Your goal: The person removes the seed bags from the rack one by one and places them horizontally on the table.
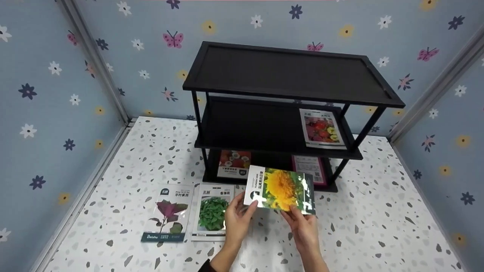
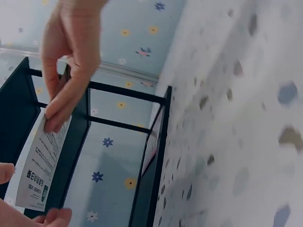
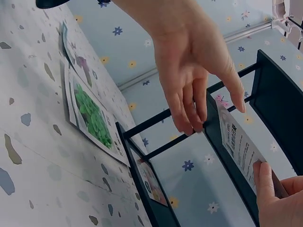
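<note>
Black shelf (image 1: pixel 287 71) holds three packets (sunflower packet (image 1: pixel 281 189) held outside).

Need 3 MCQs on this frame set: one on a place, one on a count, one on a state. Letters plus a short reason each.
1. Where does the packet with red fruit lie?
A. on the rack's top shelf
B. at the right end of the rack's middle shelf
C. on the table beside the green-leaf packet

2. How many seed packets lie flat on the table in front of the rack?
A. two
B. four
C. none

3. How is the sunflower packet held?
A. by the left hand alone
B. it lies loose on the table
C. by both hands, above the table

Answers:
1 B: it shows on the middle shelf, near the right posts.
2 A: the purple-leaf packet and the green-leaf packet.
3 C: the left hand and the right hand each pinch a lower corner.
</note>
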Available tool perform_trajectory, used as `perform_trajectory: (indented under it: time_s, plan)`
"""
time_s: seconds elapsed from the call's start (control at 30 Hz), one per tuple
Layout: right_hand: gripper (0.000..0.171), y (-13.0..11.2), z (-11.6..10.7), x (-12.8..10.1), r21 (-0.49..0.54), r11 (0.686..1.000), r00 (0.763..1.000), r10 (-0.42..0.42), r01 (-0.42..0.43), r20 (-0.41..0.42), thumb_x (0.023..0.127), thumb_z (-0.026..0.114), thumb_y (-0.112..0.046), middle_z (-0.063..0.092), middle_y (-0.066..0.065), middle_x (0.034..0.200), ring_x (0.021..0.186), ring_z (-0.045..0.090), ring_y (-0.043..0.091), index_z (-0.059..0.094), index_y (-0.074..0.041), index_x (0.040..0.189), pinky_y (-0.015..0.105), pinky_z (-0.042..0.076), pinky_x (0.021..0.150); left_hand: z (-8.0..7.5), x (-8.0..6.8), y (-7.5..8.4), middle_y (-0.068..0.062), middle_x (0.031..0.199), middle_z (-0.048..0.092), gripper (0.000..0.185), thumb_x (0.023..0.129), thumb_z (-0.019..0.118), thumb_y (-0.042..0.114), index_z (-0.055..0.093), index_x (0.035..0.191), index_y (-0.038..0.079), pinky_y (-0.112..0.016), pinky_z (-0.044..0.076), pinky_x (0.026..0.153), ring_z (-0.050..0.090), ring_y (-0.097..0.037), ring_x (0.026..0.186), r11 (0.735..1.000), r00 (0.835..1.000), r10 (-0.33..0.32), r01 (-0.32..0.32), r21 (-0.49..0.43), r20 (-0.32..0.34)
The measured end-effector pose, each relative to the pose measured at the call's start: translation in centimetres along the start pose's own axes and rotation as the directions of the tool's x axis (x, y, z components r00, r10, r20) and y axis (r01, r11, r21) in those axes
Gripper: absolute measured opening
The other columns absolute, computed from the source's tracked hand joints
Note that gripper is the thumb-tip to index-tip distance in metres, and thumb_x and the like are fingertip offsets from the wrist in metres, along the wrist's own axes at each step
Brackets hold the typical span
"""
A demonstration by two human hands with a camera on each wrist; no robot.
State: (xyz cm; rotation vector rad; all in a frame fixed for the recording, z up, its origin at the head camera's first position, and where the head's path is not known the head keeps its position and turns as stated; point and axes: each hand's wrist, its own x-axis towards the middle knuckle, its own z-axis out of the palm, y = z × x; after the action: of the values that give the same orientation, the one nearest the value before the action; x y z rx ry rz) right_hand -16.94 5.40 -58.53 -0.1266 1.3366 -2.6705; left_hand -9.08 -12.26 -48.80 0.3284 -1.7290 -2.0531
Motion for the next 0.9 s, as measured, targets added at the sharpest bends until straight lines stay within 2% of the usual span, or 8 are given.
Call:
perform_trajectory:
  time_s: [0.17, 0.23, 0.33, 0.4, 0.47, 0.6, 0.73, 0.9]
  plan:
    - [0.047, -0.7, 1.8, -1.0, -0.008, 1.0, 1.0, -0.017, 0.017, 0.014, 0.088, 0.053, -0.006, 0.047, 0.026, 0.119, 0.107, 0.05, 0.036, 0.032, 0.004, 0.129, 0.044, 0.042, 0.087, 0.7, -0.1, -0.3, -0.02, 0.088, 0.061, 0.03, 0.082, 0.061, 0.003, 0.053, 0.103, -0.017, -0.031, 0.053, 0.067, 0.061, -0.022, 0.075, 0.978, 0.991, -0.134, 0.127, -0.167, -0.027]
    - [0.046, -0.8, 2.2, -1.2, 0.007, 0.999, 0.999, -0.032, 0.032, 0.042, 0.088, 0.053, -0.006, 0.048, 0.026, 0.118, 0.106, 0.051, 0.034, 0.033, 0.006, 0.128, 0.043, 0.043, 0.086, 0.9, -0.1, -1.1, -0.022, 0.084, 0.061, 0.028, 0.082, 0.061, 0.003, 0.054, 0.099, -0.018, -0.035, 0.053, 0.067, 0.062, -0.024, 0.071, 0.963, 0.99, -0.138, 0.125, -0.239, -0.035]
    - [0.049, -2.0, 4.0, -2.1, -0.023, 0.999, 1.0, -0.022, 0.022, 0.014, 0.087, 0.056, -0.007, 0.049, 0.024, 0.115, 0.105, 0.053, 0.032, 0.032, 0.009, 0.126, 0.042, 0.043, 0.086, 0.8, 0.6, -4.8, -0.019, 0.083, 0.062, 0.022, 0.083, 0.061, 0.005, 0.058, 0.097, -0.012, -0.035, 0.053, 0.065, 0.063, -0.024, 0.069, 0.931, 0.998, -0.064, 0.054, -0.36, -0.016]
    - [0.051, -3.0, 5.4, -2.6, -0.069, 0.998, 1.0, 0.007, -0.008, -0.022, 0.087, 0.057, -0.01, 0.052, 0.021, 0.112, 0.102, 0.055, 0.029, 0.031, 0.009, 0.126, 0.041, 0.044, 0.086, 0.7, 0.8, -5.3, -0.019, 0.082, 0.062, 0.022, 0.083, 0.061, 0.006, 0.058, 0.096, -0.011, -0.035, 0.053, 0.065, 0.063, -0.025, 0.069, 0.919, 0.997, -0.079, 0.068, -0.389, -0.014]
    - [0.049, -4.5, 6.9, -3.5, -0.12, 0.991, 0.998, 0.047, -0.053, -0.05, 0.087, 0.056, -0.011, 0.056, 0.019, 0.109, 0.097, 0.058, 0.027, 0.033, 0.009, 0.126, 0.04, 0.044, 0.085, 0.6, 0.9, -4.6, -0.016, 0.08, 0.062, 0.02, 0.083, 0.061, 0.004, 0.058, 0.095, -0.011, -0.033, 0.053, 0.065, 0.063, -0.023, 0.067, 0.913, 0.992, -0.127, 0.113, -0.392, -0.011]
    - [0.044, -6.9, 7.7, -3.9, -0.17, 0.97, 0.983, 0.16, -0.173, -0.084, 0.09, 0.051, -0.013, 0.06, 0.012, 0.101, 0.09, 0.061, 0.021, 0.035, 0.011, 0.123, 0.036, 0.048, 0.081, -0.2, 0.8, 0.7, -0.014, 0.076, 0.061, 0.022, 0.081, 0.059, -0.002, 0.054, 0.097, -0.017, -0.032, 0.053, 0.065, 0.062, -0.019, 0.062, 0.902, 0.954, -0.301, 0.283, -0.325, -0.005]
    - [0.046, -9.0, 7.5, -3.8, -0.239, 0.937, 0.967, 0.234, -0.253, -0.105, 0.091, 0.05, -0.014, 0.06, 0.008, 0.096, 0.086, 0.06, 0.016, 0.034, 0.013, 0.124, 0.03, 0.05, 0.076, -1.6, 1.4, 1.6, -0.012, 0.077, 0.063, 0.027, 0.081, 0.06, 0.0, 0.053, 0.101, -0.017, -0.027, 0.052, 0.06, 0.061, -0.016, 0.061, 0.916, 0.945, -0.323, 0.328, -0.233, 0.059]
    - [0.022, -10.2, 6.2, -3.3, -0.333, 0.901, 0.96, 0.27, -0.279, -0.072, 0.09, 0.051, -0.011, 0.06, 0.007, 0.083, 0.072, 0.058, 0.014, 0.05, 0.007, 0.103, 0.027, 0.051, 0.065, -2.9, 2.0, 1.6, -0.012, 0.081, 0.061, 0.03, 0.081, 0.061, 0.002, 0.052, 0.102, -0.018, -0.024, 0.052, 0.06, 0.059, -0.013, 0.061, 0.92, 0.929, -0.333, 0.357, -0.16, 0.159]
